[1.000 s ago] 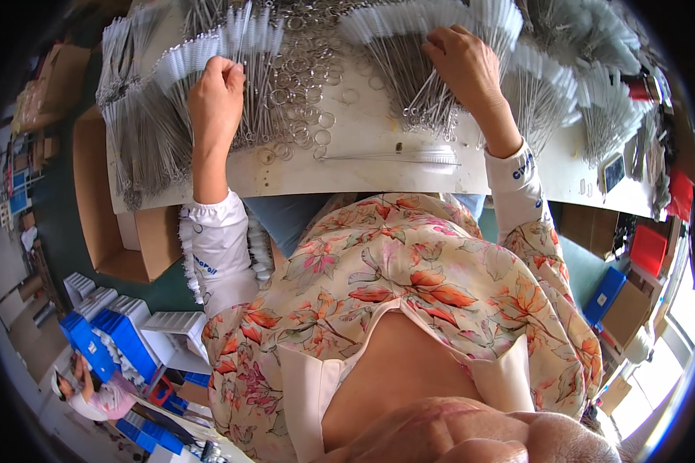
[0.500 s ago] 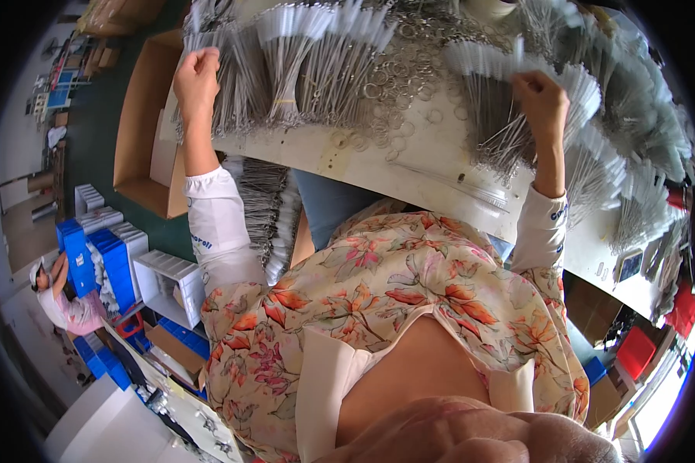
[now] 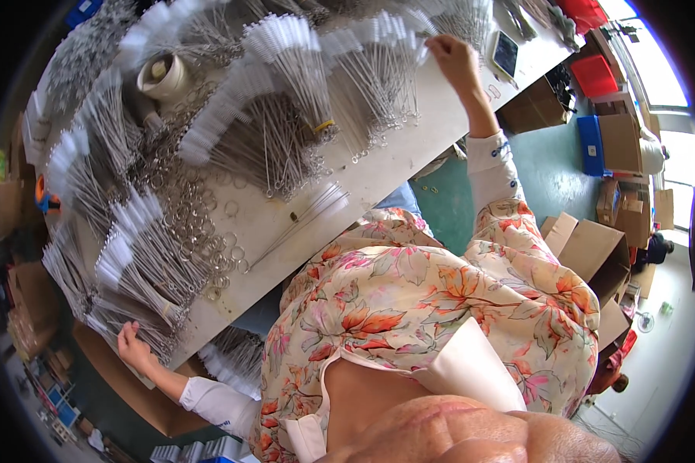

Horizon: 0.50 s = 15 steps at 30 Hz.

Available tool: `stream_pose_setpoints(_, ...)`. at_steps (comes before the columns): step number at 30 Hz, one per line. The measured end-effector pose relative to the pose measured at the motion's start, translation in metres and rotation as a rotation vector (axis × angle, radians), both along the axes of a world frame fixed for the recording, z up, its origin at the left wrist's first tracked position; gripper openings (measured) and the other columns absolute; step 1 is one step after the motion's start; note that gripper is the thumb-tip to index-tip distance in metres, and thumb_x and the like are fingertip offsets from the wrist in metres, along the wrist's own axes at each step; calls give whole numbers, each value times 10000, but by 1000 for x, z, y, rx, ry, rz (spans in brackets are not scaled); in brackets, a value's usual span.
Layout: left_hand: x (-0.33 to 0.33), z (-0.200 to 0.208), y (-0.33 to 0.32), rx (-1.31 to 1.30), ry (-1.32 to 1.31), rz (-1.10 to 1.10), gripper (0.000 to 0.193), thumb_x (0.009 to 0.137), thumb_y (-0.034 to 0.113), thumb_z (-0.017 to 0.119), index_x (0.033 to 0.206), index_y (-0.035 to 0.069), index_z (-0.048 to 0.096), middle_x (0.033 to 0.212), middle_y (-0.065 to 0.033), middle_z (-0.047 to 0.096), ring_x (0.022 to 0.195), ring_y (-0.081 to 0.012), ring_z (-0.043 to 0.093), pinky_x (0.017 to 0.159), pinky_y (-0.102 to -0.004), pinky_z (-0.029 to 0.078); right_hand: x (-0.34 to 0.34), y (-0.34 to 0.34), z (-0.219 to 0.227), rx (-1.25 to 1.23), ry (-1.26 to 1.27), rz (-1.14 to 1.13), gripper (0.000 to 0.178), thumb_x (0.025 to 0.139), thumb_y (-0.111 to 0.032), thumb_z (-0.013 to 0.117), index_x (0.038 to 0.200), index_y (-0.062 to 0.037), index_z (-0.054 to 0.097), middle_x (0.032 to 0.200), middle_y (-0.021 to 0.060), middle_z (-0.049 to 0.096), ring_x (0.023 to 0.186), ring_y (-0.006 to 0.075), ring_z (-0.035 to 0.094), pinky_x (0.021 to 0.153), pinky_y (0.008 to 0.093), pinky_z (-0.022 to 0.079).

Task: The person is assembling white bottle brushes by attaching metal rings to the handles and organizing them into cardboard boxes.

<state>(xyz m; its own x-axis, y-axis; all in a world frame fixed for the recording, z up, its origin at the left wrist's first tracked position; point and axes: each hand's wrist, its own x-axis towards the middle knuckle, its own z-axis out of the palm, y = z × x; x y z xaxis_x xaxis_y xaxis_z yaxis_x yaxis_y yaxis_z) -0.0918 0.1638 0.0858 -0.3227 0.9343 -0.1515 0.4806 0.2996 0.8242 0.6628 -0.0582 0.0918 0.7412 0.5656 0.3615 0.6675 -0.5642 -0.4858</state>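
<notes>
Wire-handled brushes with white bristles lie in bunches over the table. My right hand [image 3: 452, 58] is over the far right part of the table, its fingers closed at the bristle ends of a brush bunch [image 3: 371, 73]; what they hold is too small to make out. My left hand [image 3: 133, 347] is at the table's left end, fingers curled beside more wire brushes [image 3: 150, 258]; anything in it is hidden. Between the hands lie a bundle tied with a yellow band [image 3: 297, 65], a loose brush pile [image 3: 274, 139] and scattered metal rings [image 3: 224, 251].
A few single brushes [image 3: 309, 216] lie near the table's front edge [image 3: 340, 239]. A white cup-like container [image 3: 164, 79] stands farther back. A phone-like device [image 3: 505, 54] lies at the right end. Cardboard boxes [image 3: 594, 251] and a blue crate [image 3: 591, 147] are off to the right.
The view has swung to the right, showing more of the right side of the room. My right hand has gone to a different brush bunch; my left hand stays at the table's left end.
</notes>
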Motion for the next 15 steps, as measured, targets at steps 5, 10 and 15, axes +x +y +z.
stream_pose_setpoints(5,10,17,11,272,49,28,188,885,231,539,908,54,598,829,-46,640,384,-34,279,339,-201,185,-29,11,-2,-1,147,-30,258,714,-343,669,847,-124,695,722,77,647,690,227,632,664,335,492)
stream_pose_setpoints(10,87,74,-3,558,220,86,214,910,210,516,994,38,613,737,-1,545,472,-46,307,408,-192,232,-24,29,-8,-200,-1,32,240,697,-306,628,845,-127,687,731,98,640,719,280,624,690,379,492)
stream_pose_setpoints(15,124,92,-18,646,304,-106,258,935,206,473,1077,53,625,729,0,511,595,-57,400,470,-186,321,-3,38,10,-67,34,66,259,799,-263,485,736,-39,599,737,147,629,686,275,627,642,398,497)
